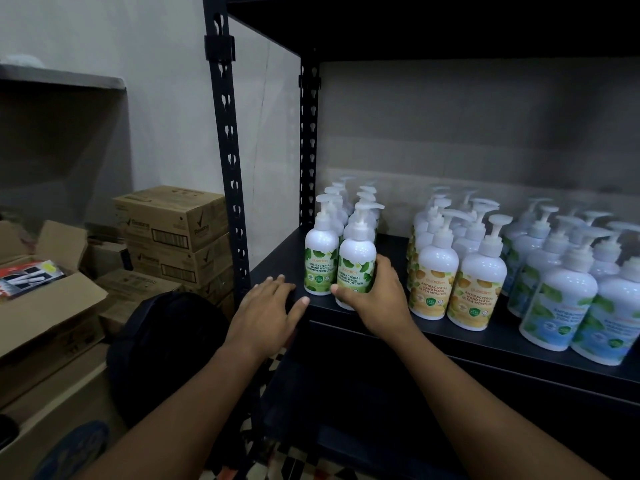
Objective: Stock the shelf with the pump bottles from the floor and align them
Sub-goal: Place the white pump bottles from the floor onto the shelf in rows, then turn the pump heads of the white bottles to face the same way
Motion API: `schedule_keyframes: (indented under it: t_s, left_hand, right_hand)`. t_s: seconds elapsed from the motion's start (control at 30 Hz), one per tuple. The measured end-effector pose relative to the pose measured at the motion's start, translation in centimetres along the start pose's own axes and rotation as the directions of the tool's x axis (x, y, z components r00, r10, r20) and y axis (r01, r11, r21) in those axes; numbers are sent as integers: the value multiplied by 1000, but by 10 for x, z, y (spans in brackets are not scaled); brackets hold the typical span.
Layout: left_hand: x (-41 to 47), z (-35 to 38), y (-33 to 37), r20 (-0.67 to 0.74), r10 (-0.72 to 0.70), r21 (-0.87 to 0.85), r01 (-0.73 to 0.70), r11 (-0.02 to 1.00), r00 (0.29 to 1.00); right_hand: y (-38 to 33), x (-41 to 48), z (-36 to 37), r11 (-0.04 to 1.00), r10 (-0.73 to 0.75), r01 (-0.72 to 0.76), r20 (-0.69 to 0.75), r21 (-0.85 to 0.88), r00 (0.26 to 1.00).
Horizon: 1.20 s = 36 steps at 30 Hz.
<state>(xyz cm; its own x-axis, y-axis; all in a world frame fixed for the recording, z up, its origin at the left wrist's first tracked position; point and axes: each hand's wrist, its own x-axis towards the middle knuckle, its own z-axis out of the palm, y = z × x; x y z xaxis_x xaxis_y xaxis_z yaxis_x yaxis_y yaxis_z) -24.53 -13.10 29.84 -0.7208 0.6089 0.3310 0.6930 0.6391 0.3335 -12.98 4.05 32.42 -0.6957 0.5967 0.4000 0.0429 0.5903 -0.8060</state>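
- Left hand (268,306) lies flat, fingers spread and empty, on the shelf edge (450,337), apparently bracing.
- Right hand (375,296) clasps the front green-label hand-wash bottle (356,258), seemingly squaring it beside its row-mate (320,254).
- Yellow-label bottles (453,271) stand aligned rightward.

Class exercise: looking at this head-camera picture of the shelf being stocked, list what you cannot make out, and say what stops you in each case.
- Head view: lower label of the front green-label bottle, covered by the right hand.
- Rear bottles in the green rows: blurred and hidden behind the front ones, so uncountable.
- Blue-label bottles: the row is cut off by the right edge.
- Floor stock: hidden by the arms and the shelf.
- Left hand: flat on the shelf edge.
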Motion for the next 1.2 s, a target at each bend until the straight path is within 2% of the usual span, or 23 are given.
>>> schedule_keyframes:
  t_s: [0.27,0.53,0.7,0.87,0.97,1.1,1.2]
  left_hand:
    - [0,-2,2,23,-27,-28,28,999,999]
    - [1,-3,4,39,-45,-34,46,998,998]
    - [2,-4,4,53,-44,-30,46,998,998]
    - [4,-5,4,58,-55,-39,57,998,997]
    - [4,-10,7,102,-64,-21,67,998,993]
    - [-2,-29,15,228,-98,0,100,995,969]
    - [-11,-54,19,270,-107,-45,123,991,957]
  right_hand:
    - [4,1,-6,991,133,-132,45,-18,990]
    - [3,5,0,990,134,-133,30,-41,990]
    - [4,8,2,983,112,-112,-5,-149,994]
    - [2,9,3,977,122,-123,-14,-173,992]
    - [1,6,4,977,127,-129,-20,-173,992]
    - [-11,-4,1,974,140,-139,-5,-182,990]
    - [-19,-11,-5,975,182,-179,9,-132,983]
